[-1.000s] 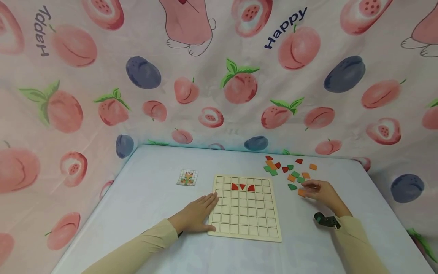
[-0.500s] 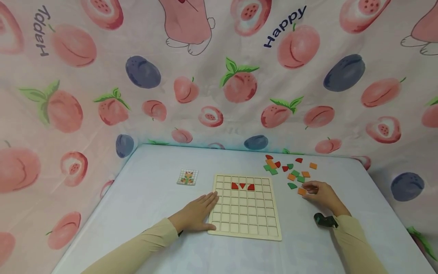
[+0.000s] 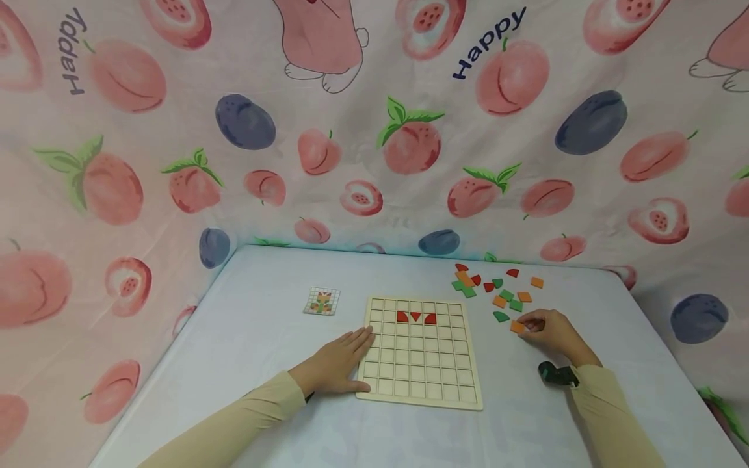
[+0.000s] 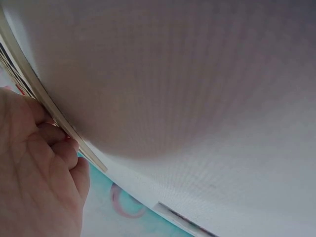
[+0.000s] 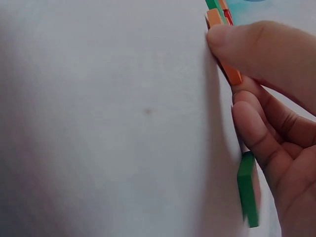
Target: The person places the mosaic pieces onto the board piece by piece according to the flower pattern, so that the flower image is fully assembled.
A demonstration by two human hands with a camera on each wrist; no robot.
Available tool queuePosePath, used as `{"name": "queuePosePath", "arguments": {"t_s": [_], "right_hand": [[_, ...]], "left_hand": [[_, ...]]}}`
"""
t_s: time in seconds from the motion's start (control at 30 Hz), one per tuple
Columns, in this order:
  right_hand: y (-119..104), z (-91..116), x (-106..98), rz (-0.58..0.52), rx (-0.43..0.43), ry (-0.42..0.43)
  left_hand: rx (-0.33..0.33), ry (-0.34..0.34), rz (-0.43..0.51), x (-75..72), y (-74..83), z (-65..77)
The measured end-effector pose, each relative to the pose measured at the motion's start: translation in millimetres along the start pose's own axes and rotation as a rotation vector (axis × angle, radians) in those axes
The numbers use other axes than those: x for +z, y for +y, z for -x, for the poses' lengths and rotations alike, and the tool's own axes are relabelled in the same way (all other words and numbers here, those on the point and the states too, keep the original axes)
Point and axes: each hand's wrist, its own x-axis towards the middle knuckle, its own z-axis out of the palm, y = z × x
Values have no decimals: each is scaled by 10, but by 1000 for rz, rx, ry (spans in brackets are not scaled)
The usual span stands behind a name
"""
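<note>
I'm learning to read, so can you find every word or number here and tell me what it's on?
"Happy": slanting upward on the fruit-patterned cloth, right of the middle.
"Happy": turned sideways, on that cloth's left part.
Small picture card: no readable words.
Grid board: no writing visible.
I can't read any numbers.

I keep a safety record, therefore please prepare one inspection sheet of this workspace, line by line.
Surface: white tabletop; one faint spot in right wrist view, cause unclear.
Job's things: gridded board bearing three red pieces in one row; pattern card left of it.
Clutter: loose red, orange and green pieces scattered right of the board.
Grips: left grip rests on the board's left edge; right grip pinches an orange square.
Cables: nothing seen.
Surroundings: fruit-printed backdrop behind the table.
</note>
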Motion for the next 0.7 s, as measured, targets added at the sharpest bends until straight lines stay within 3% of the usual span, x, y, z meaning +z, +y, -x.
{"name": "queuePosePath", "arguments": {"t_s": [0.3,0.7], "right_hand": [[-44,1,31,-30,-31,26],[-528,-106,114,-83,-244,84]], "left_hand": [[5,6,1,-22,-2,5],[19,10,5,-15,-10,14]]}}
